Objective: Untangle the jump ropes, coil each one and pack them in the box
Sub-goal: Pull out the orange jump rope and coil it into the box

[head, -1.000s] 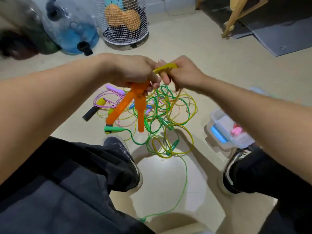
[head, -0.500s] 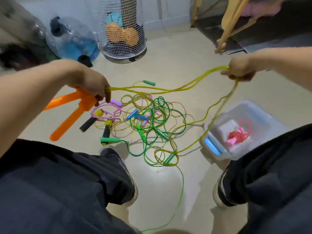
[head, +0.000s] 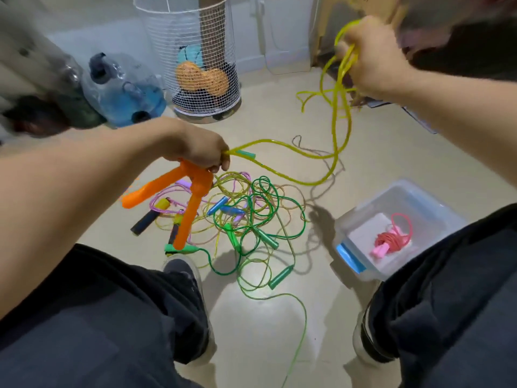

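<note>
Two bare forearms reach over a smooth, glossy beige floor [head: 274, 113], seen from above, with dark trousered knees and shoes at the lower corners. At twelve o'clock by the wall stands a tall white wire mesh basket [head: 193, 60] holding rounded orange and teal shapes; at ten o'clock lies a clear plastic water jug [head: 126, 88], tinted blue.

At the centre of the floor sprawls a tangle of jump ropes [head: 246, 214]: thin, shiny cords in green, pink and yellow, looped over one another, with short tube-shaped handles in green, blue, black and purple. At four o'clock sits the box [head: 402, 200], translucent plastic with rounded corners, open; inside it lies a coiled red jump rope [head: 391, 239] with pink handles.

The left hand [head: 198, 148], just left of centre, has its fingers curled tight around the tops of two orange handles [head: 181, 203], smooth tapered plastic, which hang down and splay apart above the tangle. A yellow rope [head: 291, 179], glossy translucent tubing, runs from this fist in a slack curve out to two o'clock. There the right hand [head: 369, 57], raised high, clamps its fingers around several gathered loops of it, and loose strands dangle below.
</note>
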